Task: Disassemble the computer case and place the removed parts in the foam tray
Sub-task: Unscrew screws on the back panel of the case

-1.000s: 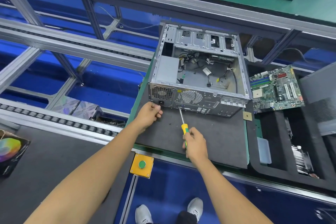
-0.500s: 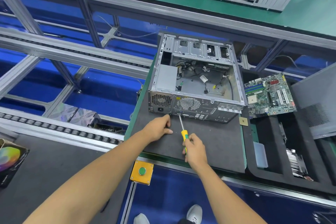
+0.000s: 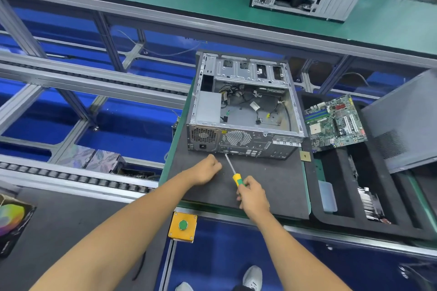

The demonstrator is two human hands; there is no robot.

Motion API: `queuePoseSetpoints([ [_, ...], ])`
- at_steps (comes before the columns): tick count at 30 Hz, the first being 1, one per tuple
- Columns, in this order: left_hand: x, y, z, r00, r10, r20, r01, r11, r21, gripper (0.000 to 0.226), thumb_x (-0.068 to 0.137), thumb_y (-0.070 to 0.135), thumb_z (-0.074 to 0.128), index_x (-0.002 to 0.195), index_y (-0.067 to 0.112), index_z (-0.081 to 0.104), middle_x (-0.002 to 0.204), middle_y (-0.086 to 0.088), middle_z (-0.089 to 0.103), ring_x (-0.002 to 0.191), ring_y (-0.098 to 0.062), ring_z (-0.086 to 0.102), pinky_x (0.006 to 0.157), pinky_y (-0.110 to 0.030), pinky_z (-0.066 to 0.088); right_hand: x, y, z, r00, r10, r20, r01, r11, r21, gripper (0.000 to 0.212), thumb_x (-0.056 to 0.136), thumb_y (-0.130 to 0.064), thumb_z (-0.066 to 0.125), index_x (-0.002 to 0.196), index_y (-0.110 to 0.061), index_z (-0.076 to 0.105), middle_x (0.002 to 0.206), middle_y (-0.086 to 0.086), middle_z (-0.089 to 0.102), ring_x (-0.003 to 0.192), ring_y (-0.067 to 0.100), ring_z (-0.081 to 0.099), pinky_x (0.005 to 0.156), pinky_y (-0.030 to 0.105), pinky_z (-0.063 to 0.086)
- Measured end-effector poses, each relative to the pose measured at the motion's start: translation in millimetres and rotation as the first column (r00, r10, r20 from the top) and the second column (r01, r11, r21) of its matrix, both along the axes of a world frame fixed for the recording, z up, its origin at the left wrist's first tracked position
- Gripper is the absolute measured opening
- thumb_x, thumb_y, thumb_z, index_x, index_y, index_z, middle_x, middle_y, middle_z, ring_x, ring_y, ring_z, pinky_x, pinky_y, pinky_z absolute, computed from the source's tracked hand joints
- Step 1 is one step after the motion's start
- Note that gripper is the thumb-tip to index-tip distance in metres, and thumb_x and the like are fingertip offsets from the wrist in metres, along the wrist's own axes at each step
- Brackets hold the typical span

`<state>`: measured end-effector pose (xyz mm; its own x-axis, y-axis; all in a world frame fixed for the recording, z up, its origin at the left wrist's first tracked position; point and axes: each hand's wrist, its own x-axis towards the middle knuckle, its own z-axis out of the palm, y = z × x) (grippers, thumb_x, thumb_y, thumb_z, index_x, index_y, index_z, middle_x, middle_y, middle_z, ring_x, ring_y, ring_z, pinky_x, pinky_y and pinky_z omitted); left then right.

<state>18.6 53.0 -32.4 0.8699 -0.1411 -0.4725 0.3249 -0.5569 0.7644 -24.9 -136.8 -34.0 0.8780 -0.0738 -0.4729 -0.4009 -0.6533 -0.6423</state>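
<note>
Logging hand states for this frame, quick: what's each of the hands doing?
Left hand: closed in a loose fist on the mat near the computer case; whether it holds anything cannot be told.
Right hand: closed around the screwdriver.

In my right grip [image 3: 251,197] the screwdriver [image 3: 237,178] has a yellow handle with a green band and a silver shaft. Beyond its tip, the case [image 3: 246,111] is grey metal, punched with round-hole grilles. Under my grip lies a dark grey mat [image 3: 272,186]; right of it, a green circuit board [image 3: 334,123] over a black foam tray [image 3: 335,170]. Nearer me, a yellow box [image 3: 182,227] carries a green button.
</note>
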Motion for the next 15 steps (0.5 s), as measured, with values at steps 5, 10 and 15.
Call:
queuePoseSetpoints([
  [5,-22,-8,16,0.957,0.198,-0.211,-0.261,0.906,-0.333,0.014,0.098,0.006,0.037,0.086,0.012,0.04,0.075,-0.008,0.045,0.059,-0.014,0.032,0.052,-0.026,0.024,-8,-14,20,0.999,-0.005,-0.033,0.004,1.0,-0.014,0.016,0.093,-0.029,0.049,0.077,-0.025,0.049,0.069,-0.004,0.07,0.046,0.012,0.056,0.057,0.028,0.045],
  [10,-40,2,15,1.0,-0.002,-0.002,0.001,0.989,-0.147,0.028,0.097,0.031,0.069,0.091,0.016,0.046,0.071,0.003,0.043,0.066,-0.013,0.038,0.063,-0.028,0.036,-18,-26,27,0.997,0.024,-0.076,-0.028,0.998,-0.048,0.021,0.094,-0.036,0.051,0.077,-0.025,0.048,0.074,-0.005,0.073,0.047,0.012,0.057,0.057,0.027,0.046],
  [15,-59,13,14,0.971,-0.208,0.119,0.207,0.978,0.022,0.039,0.086,0.035,0.082,0.096,0.01,0.054,0.073,0.001,0.046,0.063,-0.012,0.038,0.061,-0.027,0.036,-28,-29,20,0.994,0.044,-0.103,-0.049,0.997,-0.054,0.022,0.095,-0.037,0.052,0.077,-0.025,0.052,0.072,-0.004,0.072,0.056,0.016,0.06,0.071,0.038,0.057],
])
